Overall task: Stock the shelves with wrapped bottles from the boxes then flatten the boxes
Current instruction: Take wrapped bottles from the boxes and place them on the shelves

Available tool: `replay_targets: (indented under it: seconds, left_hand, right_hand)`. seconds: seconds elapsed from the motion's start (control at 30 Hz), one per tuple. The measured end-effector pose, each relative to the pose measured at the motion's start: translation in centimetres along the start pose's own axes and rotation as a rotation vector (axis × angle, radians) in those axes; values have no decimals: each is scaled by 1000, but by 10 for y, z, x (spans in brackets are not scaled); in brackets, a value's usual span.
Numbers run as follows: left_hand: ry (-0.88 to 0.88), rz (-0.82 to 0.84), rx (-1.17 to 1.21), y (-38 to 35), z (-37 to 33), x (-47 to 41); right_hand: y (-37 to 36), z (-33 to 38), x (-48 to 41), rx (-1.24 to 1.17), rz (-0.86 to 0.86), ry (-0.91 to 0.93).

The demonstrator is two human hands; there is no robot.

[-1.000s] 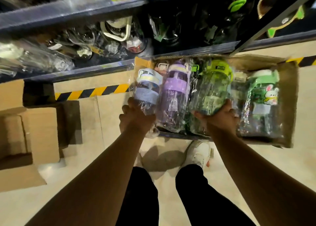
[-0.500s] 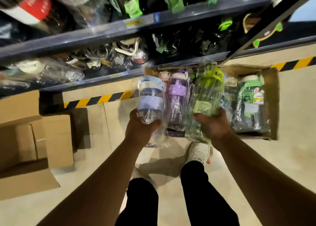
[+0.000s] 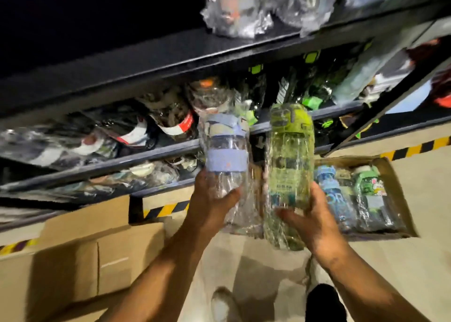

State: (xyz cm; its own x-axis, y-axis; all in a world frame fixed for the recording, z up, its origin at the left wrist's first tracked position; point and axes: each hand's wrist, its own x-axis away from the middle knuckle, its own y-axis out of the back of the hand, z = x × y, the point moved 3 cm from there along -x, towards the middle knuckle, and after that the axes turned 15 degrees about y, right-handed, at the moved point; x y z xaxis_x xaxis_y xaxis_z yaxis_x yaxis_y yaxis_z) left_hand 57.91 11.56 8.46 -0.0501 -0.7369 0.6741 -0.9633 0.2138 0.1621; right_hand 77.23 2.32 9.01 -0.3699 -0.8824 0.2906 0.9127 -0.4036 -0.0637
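Lifted clear of the open cardboard box [image 3: 397, 190], the left hand [image 3: 210, 207] grips a wrapped clear lilac-banded bottle [image 3: 225, 155] and the right hand [image 3: 314, 221] a wrapped lime-green bottle [image 3: 289, 155], now level with the dark metal shelf [image 3: 146, 157] for stocking

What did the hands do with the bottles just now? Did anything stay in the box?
Both hands lifted their wrapped bottles out of the box and up toward the shelves: the left hand with the blue-banded bottle, the right hand with the green bottle. Nothing was let go. The grips stayed the same, and the bunny bottle still lies in the box.
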Motion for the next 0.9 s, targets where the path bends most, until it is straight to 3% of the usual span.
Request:
replay_targets:
  seconds: [0.23, 0.53, 0.9]
  left_hand:
    - [-134, 5, 79, 76, -63, 64]
    - [-367, -215, 31, 133, -154, 68]
    - [-442, -329, 144, 187, -205, 40]
  right_hand:
    - [-75, 79, 43, 14, 62, 207]
    - [-142, 166, -9, 241, 197, 563]
    - [-230, 223, -97, 247, 84, 834]
